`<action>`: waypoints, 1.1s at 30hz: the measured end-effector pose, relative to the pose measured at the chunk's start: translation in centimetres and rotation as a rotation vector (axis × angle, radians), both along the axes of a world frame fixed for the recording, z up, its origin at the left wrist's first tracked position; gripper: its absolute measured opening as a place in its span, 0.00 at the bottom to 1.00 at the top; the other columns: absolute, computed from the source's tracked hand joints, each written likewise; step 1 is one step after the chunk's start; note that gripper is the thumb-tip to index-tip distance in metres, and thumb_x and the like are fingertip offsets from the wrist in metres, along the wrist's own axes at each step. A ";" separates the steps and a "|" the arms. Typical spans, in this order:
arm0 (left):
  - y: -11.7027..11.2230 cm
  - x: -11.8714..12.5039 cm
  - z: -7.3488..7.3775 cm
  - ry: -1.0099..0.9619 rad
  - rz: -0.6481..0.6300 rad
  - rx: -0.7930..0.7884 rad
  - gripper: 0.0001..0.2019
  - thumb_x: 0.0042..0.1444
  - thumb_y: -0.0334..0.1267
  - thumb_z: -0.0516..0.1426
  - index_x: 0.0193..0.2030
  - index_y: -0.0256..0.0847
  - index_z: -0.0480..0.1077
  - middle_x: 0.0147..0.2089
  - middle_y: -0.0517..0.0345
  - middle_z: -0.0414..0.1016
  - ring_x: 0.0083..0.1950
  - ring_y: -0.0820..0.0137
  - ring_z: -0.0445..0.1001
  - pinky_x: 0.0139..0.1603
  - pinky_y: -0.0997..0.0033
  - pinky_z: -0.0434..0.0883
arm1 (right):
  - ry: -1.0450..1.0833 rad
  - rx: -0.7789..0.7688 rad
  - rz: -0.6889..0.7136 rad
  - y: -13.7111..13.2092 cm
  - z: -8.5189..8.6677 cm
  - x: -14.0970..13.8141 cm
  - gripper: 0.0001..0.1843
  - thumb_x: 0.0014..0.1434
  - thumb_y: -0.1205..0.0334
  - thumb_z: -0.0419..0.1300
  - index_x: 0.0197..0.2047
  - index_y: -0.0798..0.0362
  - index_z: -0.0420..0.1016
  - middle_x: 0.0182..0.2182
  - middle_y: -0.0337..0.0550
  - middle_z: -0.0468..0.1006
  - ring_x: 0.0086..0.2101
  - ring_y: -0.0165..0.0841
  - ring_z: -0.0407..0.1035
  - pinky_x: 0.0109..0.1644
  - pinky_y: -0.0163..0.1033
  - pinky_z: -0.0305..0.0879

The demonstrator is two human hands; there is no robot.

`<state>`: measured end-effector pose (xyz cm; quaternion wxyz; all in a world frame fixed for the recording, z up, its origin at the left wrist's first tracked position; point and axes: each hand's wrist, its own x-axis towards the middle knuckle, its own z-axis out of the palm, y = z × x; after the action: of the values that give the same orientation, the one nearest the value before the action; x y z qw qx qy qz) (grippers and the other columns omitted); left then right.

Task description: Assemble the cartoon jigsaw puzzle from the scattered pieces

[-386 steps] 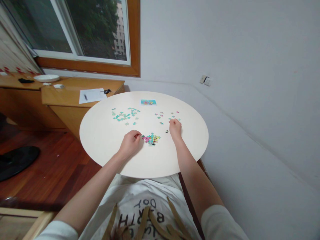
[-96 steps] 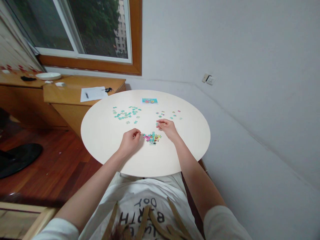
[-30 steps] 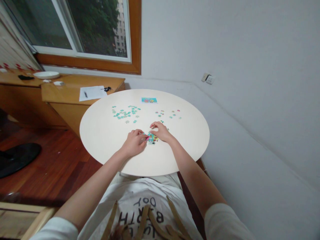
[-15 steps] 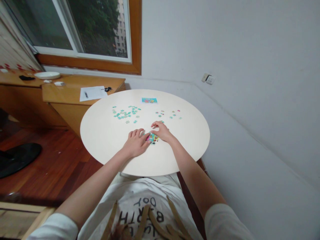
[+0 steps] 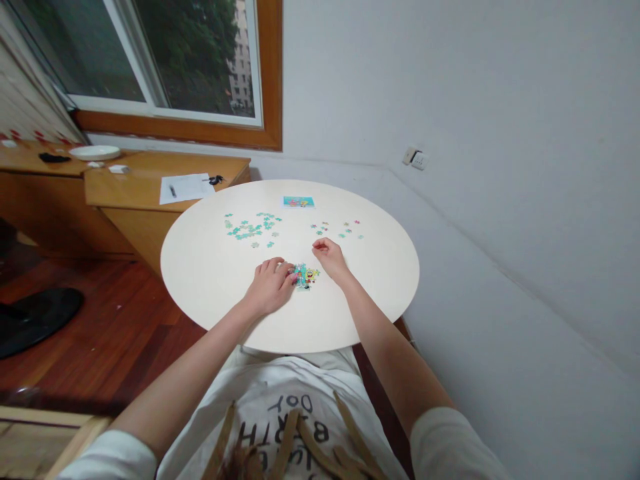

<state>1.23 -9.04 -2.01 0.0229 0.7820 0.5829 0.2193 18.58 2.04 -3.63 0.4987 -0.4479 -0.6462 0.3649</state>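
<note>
A partly joined jigsaw puzzle (image 5: 309,275), with teal and yellow cartoon figures, lies on the white oval table (image 5: 200,287) in front of me. My left hand (image 5: 273,283) rests flat at its left edge, fingers stretched out and the thumb side touching it. Just beyond the puzzle, to the upper right, hovers my right hand (image 5: 331,259). Its thumb and fingertips are pinched together; whatever is between them is too small to make out.
Loose teal puzzle pieces (image 5: 249,231) are scattered at the back left, with more pieces (image 5: 342,235) at the back right. A picture card (image 5: 299,202) lies near the far edge. Beyond the table, a wooden desk (image 5: 125,193) holds paper (image 5: 183,189) and a white dish (image 5: 95,153).
My right hand has moved off the puzzle, away to the right, and its fingers have closed into a pinch. The left thumb has drawn back, uncovering more of the puzzle.
</note>
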 end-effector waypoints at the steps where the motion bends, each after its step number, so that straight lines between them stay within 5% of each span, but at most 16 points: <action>1: 0.2 -0.1 -0.1 -0.037 0.021 0.007 0.19 0.65 0.43 0.44 0.54 0.40 0.69 0.54 0.45 0.68 0.56 0.56 0.65 0.57 0.51 0.63 | 0.008 -0.002 -0.007 0.1 0.0 0.1 0.04 0.46 0.64 0.56 0.29 0.51 0.67 0.28 0.37 0.72 0.32 0.31 0.67 0.43 0.40 0.66; 12: 1.1 -0.9 -0.5 -0.265 0.145 0.018 0.15 0.59 0.39 0.49 0.43 0.36 0.73 0.46 0.44 0.72 0.50 0.57 0.70 0.55 0.55 0.67 | 0.032 0.007 -0.096 0.7 0.1 1.4 0.03 0.43 0.65 0.57 0.26 0.51 0.69 0.26 0.37 0.74 0.31 0.32 0.68 0.42 0.41 0.67; 23: 0.4 -0.7 -0.3 -0.093 0.031 -0.045 0.24 0.57 0.31 0.46 0.58 0.46 0.69 0.58 0.46 0.65 0.62 0.57 0.62 0.60 0.47 0.59 | 0.058 0.027 -0.184 1.0 0.3 1.6 0.03 0.43 0.67 0.55 0.25 0.51 0.68 0.26 0.38 0.74 0.31 0.33 0.68 0.40 0.40 0.66; 29: -0.2 -0.1 0.2 0.057 -0.005 -0.027 0.22 0.65 0.46 0.44 0.62 0.49 0.65 0.62 0.44 0.62 0.65 0.54 0.57 0.62 0.43 0.54 | 0.050 0.030 -0.187 1.0 0.3 1.6 0.04 0.43 0.67 0.55 0.25 0.50 0.68 0.26 0.37 0.75 0.31 0.33 0.68 0.40 0.40 0.67; 33: -0.3 0.1 0.2 0.103 -0.007 -0.032 0.22 0.65 0.47 0.44 0.61 0.49 0.66 0.63 0.44 0.62 0.65 0.53 0.57 0.63 0.40 0.52 | 0.041 0.038 -0.189 1.0 0.2 1.5 0.03 0.43 0.66 0.55 0.24 0.50 0.68 0.25 0.38 0.74 0.30 0.33 0.68 0.41 0.40 0.67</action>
<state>1.37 -9.35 -1.77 0.0059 0.7940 0.5839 0.1693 20.10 3.02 -3.48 0.5522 -0.4899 -0.5976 0.3130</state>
